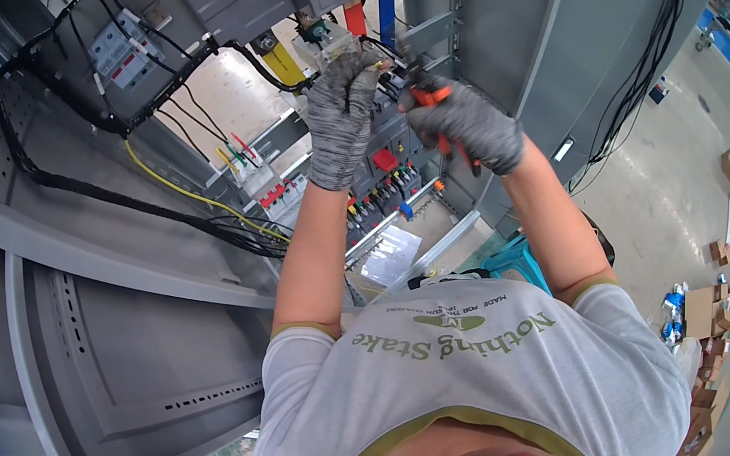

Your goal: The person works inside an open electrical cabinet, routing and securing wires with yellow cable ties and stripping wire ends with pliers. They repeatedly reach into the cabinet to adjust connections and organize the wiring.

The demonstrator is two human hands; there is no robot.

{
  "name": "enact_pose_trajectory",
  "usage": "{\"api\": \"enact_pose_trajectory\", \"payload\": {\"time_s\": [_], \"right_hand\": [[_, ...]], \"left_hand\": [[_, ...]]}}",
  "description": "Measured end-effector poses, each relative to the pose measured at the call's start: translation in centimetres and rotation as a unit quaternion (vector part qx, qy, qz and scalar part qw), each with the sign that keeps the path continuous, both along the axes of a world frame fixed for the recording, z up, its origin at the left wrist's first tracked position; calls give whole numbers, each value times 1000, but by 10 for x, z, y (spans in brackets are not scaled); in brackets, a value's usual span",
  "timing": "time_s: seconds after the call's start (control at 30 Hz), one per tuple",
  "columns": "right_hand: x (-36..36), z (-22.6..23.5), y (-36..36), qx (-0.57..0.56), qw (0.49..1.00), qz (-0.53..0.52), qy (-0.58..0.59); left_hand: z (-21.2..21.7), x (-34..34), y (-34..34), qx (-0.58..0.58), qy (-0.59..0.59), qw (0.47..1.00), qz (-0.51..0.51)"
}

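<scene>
My left hand (340, 125), in a grey knit glove, is closed with fingers pinched together. A tiny yellowish bit shows at its fingertips; what it belongs to is hidden. Just to the right, my right hand (472, 126), gloved alike, grips pliers (432, 97) with orange-and-black handles. Their dark jaws point up and away, close to the left fingertips but apparently apart from them. Both hands are raised inside an open electrical cabinet, above a row of breakers (380, 201) with coloured wire ends. Yellow (284, 63), red and blue (387, 14) busbars stand behind them.
Black wire bundles (109, 190) and a yellow-green wire (183, 194) run along the cabinet's left side. The grey door (567, 46) stands at right with hanging black cables (648, 61). A paper sheet (391, 255) lies low inside. Cardboard boxes (700, 312) sit on the floor at right.
</scene>
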State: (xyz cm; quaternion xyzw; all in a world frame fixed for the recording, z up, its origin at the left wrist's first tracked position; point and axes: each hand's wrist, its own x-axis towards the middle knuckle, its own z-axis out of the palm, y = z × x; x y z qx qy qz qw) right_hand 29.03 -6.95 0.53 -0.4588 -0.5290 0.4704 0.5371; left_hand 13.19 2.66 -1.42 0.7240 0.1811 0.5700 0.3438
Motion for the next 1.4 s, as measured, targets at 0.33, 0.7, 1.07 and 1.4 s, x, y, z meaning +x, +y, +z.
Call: {"api": "enact_pose_trajectory", "payload": {"time_s": [0.33,0.7,1.07,1.4], "right_hand": [[14,7,-35,25,993,-65,-91],[4,13,-12,99,905,-185,-370],[-8,11,1,146,837,-229,-476],[-10,19,9,80,808,-252,-526]], "left_hand": [[20,-24,-9,148,177,960,161],[6,-27,0,-67,-19,997,-17],[1,-3,0,32,-29,995,89],[6,5,2,-140,-124,979,-76]]}}
